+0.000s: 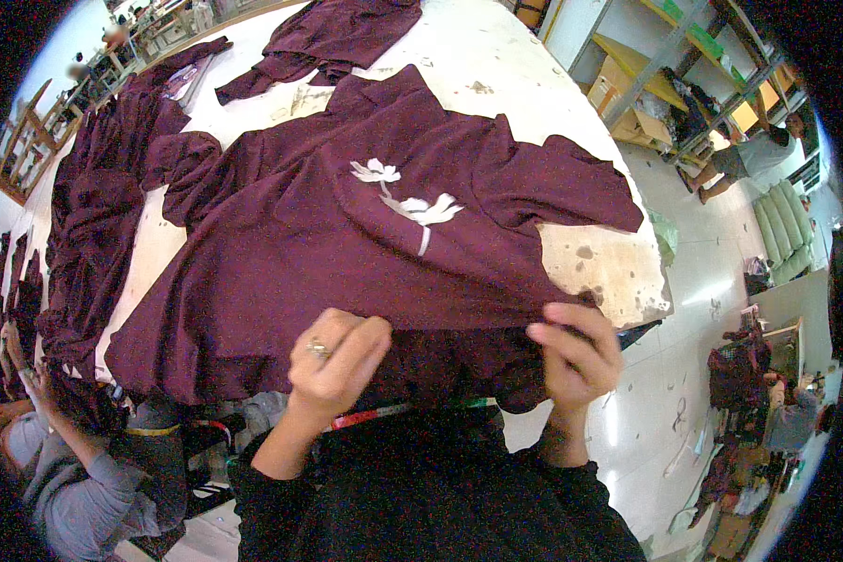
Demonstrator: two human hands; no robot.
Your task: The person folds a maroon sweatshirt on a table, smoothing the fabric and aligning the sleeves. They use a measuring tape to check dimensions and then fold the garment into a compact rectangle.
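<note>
A maroon short-sleeved garment (281, 246) with a white flower design (421, 207) on it lies spread before me, its near edge hanging over the table's front. My left hand (341, 358), with a ring on one finger, pinches that near edge around its middle. Farther right, my right hand (579, 351) grips the same edge near its corner, thumb and fingers together on the cloth. Between both hands the hem runs fairly straight, and darker cloth shows below it. The fingertips of my left hand are partly hidden by the hand itself.
The white table (506, 63) has stained patches. Another maroon garment (344, 35) lies at its far side; a maroon pile (98, 211) stretches along the left. A co-worker (91, 485) in grey sits at left. Shelving (639, 91) and a person (752, 154) stand beyond the right edge.
</note>
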